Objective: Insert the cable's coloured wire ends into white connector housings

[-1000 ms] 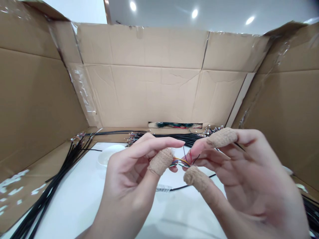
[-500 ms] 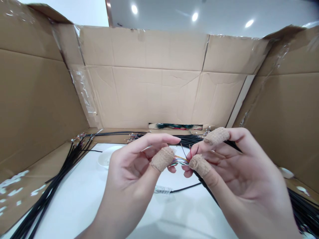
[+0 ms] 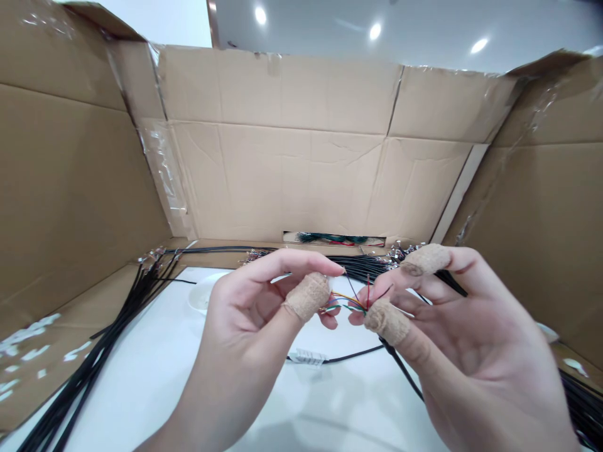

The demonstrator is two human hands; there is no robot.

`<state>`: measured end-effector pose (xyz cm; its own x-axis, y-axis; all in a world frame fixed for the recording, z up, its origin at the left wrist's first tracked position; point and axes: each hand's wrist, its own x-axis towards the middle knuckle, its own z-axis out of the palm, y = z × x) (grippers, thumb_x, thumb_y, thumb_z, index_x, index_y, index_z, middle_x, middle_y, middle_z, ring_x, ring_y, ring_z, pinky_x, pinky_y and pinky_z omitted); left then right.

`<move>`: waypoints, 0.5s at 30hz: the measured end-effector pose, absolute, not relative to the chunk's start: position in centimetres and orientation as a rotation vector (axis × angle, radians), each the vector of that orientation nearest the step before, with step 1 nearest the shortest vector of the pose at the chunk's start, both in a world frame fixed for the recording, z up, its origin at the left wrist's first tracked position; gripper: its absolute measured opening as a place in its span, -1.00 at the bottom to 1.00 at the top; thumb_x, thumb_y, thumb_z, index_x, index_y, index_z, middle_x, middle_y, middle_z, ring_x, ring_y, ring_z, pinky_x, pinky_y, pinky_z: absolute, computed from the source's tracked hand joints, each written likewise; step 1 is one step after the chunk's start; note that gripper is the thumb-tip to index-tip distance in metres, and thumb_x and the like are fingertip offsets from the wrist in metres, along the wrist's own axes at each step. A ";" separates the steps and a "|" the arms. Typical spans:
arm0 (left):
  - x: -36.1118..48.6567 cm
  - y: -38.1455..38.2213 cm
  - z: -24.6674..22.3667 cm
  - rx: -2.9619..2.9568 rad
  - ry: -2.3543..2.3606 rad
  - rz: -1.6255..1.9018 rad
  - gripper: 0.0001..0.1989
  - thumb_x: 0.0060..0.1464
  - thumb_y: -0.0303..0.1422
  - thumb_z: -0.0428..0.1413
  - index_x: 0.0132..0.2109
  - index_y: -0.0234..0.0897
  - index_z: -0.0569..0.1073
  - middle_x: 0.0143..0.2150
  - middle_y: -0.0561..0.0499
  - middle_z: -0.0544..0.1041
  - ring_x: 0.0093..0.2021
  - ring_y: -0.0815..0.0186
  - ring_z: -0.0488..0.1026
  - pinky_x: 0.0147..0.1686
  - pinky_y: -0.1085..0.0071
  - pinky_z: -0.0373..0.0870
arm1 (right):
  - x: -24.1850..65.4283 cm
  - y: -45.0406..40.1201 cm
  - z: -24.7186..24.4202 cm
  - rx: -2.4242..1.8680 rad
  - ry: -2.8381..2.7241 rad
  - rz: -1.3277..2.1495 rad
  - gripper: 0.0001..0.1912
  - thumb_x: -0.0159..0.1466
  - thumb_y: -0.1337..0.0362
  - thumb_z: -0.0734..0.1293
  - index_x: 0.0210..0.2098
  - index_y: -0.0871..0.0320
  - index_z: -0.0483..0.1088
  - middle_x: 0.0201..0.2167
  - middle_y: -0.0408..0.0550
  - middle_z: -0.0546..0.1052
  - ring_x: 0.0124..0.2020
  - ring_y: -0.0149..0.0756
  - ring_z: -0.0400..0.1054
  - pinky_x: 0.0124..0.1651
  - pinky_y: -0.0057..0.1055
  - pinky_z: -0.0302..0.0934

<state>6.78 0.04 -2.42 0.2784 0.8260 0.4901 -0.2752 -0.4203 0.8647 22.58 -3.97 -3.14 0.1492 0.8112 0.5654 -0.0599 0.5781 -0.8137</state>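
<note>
Thin coloured wires (image 3: 348,300), among them yellow, blue and green, stretch between my two hands at the centre. My left hand (image 3: 282,320) pinches their left ends between a tape-wrapped thumb and the fingers; its forefinger tip is at a dark wire's end. My right hand (image 3: 438,320), with tape on thumb and forefinger, grips the wires where they leave a black cable (image 3: 402,364). A red wire (image 3: 368,292) and a dark one stick up beside the right thumb. What lies under the left thumb is mostly hidden.
Black cable bundles lie at the left (image 3: 101,358), along the back (image 3: 358,267) and at the right edge (image 3: 586,408). A white dish (image 3: 200,298) and a label (image 3: 307,357) on a cable rest on the white surface. Cardboard walls (image 3: 292,169) surround it; white scraps (image 3: 32,351) lie left.
The right hand has shifted slightly right, and the red and dark wires beside its thumb have moved with it. The view has shifted slightly. Both hands keep their hold.
</note>
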 end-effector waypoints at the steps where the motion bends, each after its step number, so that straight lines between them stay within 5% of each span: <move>1: 6.8 0.1 -2.4 1.530 0.530 1.361 -0.88 0.23 -0.36 0.18 -0.20 -0.03 0.62 -0.40 0.23 0.58 -0.39 0.54 0.52 -0.33 0.76 0.46 | 22.6 -3.9 -3.1 -0.745 -1.282 0.711 -0.74 0.27 0.34 0.44 -0.21 0.03 0.25 -0.32 -0.17 0.56 -0.34 -0.37 0.54 -0.23 -0.40 0.56; 15: 6.8 0.3 -2.5 1.541 0.518 1.383 -0.88 0.22 -0.38 0.19 -0.19 -0.04 0.63 -0.37 0.22 0.58 -0.37 0.54 0.53 -0.32 0.76 0.47 | 21.4 -3.6 -3.2 -0.676 -1.164 0.730 -0.69 0.19 0.40 0.47 -0.18 -0.02 0.33 -0.39 -0.26 0.57 -0.39 -0.46 0.55 -0.28 -0.63 0.51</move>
